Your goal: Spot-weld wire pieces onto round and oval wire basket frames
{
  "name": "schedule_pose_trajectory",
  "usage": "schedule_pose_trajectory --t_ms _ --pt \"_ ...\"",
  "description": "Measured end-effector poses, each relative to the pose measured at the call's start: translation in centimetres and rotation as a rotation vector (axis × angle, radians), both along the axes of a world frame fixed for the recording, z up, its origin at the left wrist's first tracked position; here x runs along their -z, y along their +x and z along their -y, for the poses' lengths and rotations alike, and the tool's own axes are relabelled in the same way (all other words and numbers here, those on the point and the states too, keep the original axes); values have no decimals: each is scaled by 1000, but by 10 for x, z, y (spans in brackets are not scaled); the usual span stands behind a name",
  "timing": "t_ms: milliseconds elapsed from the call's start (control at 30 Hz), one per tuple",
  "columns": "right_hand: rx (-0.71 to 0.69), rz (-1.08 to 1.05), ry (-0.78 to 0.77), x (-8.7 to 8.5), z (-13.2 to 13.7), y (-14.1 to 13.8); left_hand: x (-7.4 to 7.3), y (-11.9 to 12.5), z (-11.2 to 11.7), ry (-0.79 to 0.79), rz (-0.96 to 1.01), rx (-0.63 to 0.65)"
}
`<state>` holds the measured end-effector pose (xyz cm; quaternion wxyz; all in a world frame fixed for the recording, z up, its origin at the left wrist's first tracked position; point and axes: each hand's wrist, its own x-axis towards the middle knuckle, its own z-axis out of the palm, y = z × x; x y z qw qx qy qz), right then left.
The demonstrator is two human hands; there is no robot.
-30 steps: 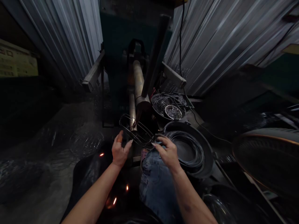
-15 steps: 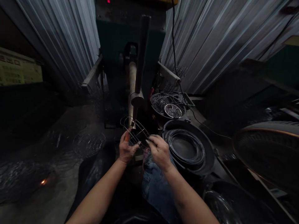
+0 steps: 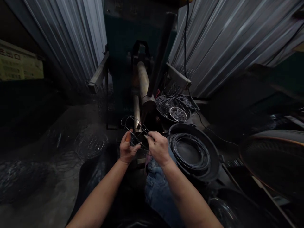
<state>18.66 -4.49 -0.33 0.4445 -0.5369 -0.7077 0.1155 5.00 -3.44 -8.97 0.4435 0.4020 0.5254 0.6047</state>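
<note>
A rounded frame of thin metal wire sits between my hands, at the tips of the machine's two electrodes. My left hand is closed on the frame's left side, with an orange wrap round one finger. On the frame's right side, my right hand pinches with thumb and forefinger close to the wire. Whether those fingers also hold a small separate piece is too dark to make out.
A dark green machine with thick metal arms stands ahead. To the right are a basin with coiled wire rings, a pan of wire pieces, and a large round fan-like object. Wire frames lie left.
The view has shifted, so the machine appears farther right. The wire frame has moved slightly left relative to the electrodes, with both hands still at it. A glowing spark at lower left is gone.
</note>
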Motion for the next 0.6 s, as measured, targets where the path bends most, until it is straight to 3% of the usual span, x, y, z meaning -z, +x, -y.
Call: schedule_pose_trajectory --t_ms 167,600 --pt "69 -20 33 2 -1 -4 2 3 2 186 -102 -78" --pt "31 186 15 -10 -15 -9 1 5 -6 161 -119 -27"
